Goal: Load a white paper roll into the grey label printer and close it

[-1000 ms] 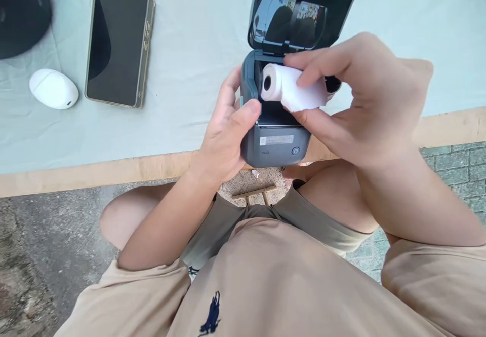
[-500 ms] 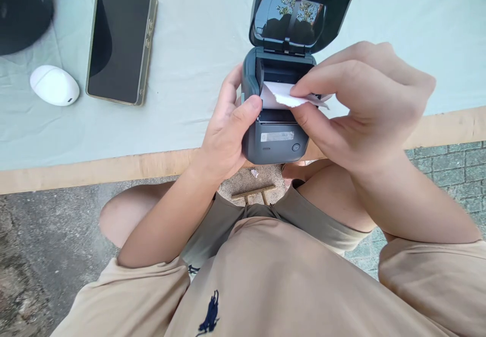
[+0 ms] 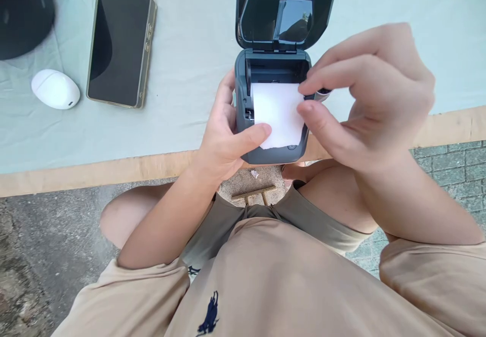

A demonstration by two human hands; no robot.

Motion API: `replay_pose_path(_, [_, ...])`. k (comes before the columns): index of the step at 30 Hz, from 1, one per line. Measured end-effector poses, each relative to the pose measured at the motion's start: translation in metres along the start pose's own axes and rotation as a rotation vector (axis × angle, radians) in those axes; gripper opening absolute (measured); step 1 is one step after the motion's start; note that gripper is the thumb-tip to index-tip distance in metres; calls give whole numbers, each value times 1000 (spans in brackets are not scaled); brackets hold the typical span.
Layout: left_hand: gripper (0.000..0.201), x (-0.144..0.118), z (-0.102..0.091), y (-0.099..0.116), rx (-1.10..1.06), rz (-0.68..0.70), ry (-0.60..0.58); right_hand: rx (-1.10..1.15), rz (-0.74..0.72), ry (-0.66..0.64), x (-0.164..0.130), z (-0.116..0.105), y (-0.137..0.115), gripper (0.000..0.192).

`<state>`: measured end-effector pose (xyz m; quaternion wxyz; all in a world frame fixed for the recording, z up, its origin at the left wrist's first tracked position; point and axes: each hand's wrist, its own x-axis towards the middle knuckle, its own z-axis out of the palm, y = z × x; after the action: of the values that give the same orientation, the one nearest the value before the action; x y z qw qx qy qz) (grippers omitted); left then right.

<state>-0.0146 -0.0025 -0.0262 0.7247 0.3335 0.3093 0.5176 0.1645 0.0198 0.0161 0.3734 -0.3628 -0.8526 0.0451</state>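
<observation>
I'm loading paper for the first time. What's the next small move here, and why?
Probably swing the lid shut. The paper already lies out over the printer's front edge, pinned by the left hand's thumb and pinched by the right hand.

Cloth point(image 3: 190, 48) lies bare between phone point(image 3: 117, 45) and printer point(image 3: 271, 104).

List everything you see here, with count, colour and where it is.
printer: one, dark grey, lid open, at table edge
paper: one strip, white, drawn out over printer front
phone: one, dark screen, on cloth, upper left
oval case: one, white, left of phone
dark object: one, black, top left corner
cloth: one, pale green, covering table
left hand: steadies printer, thumb on paper
right hand: pinches paper's right edge
</observation>
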Motion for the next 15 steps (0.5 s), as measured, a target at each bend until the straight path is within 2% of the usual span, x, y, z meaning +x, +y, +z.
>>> replay_pose_path(2, [66, 0, 1, 1, -3, -6, 1, -17, 38, -38, 0, -1, 0, 18])
replay_pose_path(4, [61, 0, 2, 2, -6, -17, 16, -14, 6, -70, -1, -1, 1, 20])
replay_pose_path(7, [59, -1, 1, 3, 35, -10, 18, -8, 25, -31, -2, -5, 3, 30])
replay_pose_path(11, [80, -1, -4, 3, 125, -11, -60, 122, 263, 65, 4, -11, 10, 51])
replay_pose_path(13, [92, -1, -5, 3, 148, -8, -82, 172, 293, 104, 10, -11, 11, 47])
replay_pose_path(15, [102, -1, -5, 3, 148, 8, -97, 154, 264, 161, 14, -10, 9, 38])
